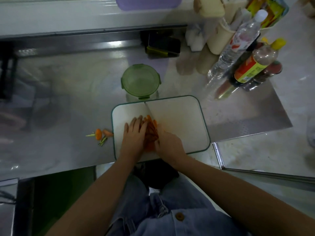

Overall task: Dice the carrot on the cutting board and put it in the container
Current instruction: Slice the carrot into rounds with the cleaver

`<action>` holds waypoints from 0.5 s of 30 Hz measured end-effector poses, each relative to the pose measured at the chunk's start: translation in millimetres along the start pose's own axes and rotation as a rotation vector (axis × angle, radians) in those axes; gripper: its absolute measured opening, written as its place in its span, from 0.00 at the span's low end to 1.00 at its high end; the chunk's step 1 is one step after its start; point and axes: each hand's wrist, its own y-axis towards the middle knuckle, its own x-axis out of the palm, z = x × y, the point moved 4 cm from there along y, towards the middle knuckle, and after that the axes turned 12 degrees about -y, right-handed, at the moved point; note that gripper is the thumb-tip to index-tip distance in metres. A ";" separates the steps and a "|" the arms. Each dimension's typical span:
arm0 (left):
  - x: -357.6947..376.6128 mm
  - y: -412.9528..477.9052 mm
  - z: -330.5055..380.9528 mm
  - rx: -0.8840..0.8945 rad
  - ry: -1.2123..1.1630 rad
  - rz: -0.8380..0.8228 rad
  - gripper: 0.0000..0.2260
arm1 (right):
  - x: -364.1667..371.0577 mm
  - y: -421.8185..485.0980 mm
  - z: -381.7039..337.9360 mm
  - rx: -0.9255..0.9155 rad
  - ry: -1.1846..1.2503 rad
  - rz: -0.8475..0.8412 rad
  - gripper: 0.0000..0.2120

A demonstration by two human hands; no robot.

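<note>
- we see the carrot (150,132) lying as a heap of orange strips and pieces near the middle of the white cutting board (179,123), which has a green rim.
- our left hand (133,133) lies flat on the left side of the heap, fingers fairly straight and pressing the pieces down; it grasps nothing.
- our right hand (167,143) is clenched around the handle of a knife (150,111); the handle itself is hidden under the fingers.
- the blade runs from that hand along the right side of the heap, its tip pointing to the far edge of the board.
- the round container (140,80) with a green clip lid stands on the steel counter (68,99), just beyond the board's far edge.
- carrot trimmings (98,133), with an orange end and green stalk bits, lie on the counter just left of the board.
- at the far right stand a clear bottle (238,43) with a white cap and a red-printed label, and a dark sauce bottle (255,65) with a yellow cap and an orange and yellow label.
- the writing on both labels is too blurred to read, so we cannot tell any brand.
</note>
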 end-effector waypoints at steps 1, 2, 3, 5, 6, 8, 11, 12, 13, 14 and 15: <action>-2.3 -1.9 -4.9 -0.010 -0.018 0.009 0.23 | 0.4 2.6 -4.0 -0.007 0.002 0.001 0.25; -5.5 -3.7 -8.6 -0.025 -0.047 0.012 0.24 | 1.1 5.6 -6.6 -0.013 0.002 -0.005 0.23; -8.6 -5.4 -11.3 -0.038 -0.071 0.020 0.25 | 1.1 8.3 -8.1 -0.017 0.003 -0.011 0.21; -14.9 -8.8 -13.7 -0.055 -0.070 0.064 0.26 | -2.3 12.3 -6.6 -0.024 0.001 -0.019 0.18; -16.7 -10.6 -13.8 -0.054 -0.054 0.087 0.27 | -5.2 12.9 -3.6 -0.028 -0.007 -0.017 0.17; -17.7 -12.6 -10.0 -0.009 -0.036 0.102 0.30 | -13.5 10.4 5.6 -0.032 -0.017 0.008 0.16; -12.6 -11.7 4.6 0.148 0.017 0.075 0.33 | -23.1 2.5 26.4 0.010 -0.051 0.049 0.16; -10.2 -11.4 10.7 0.204 0.044 0.065 0.33 | -23.8 0.2 34.0 0.033 -0.070 0.055 0.17; -7.6 -11.1 16.6 0.250 0.067 0.056 0.33 | -23.8 -2.1 40.6 0.051 -0.091 0.056 0.17; -5.3 -10.7 21.2 0.277 0.088 0.044 0.33 | -22.2 -3.9 46.6 0.069 -0.106 0.052 0.17; -3.0 -10.4 24.1 0.288 0.107 0.028 0.33 | -21.2 -6.0 50.9 0.085 -0.116 0.042 0.16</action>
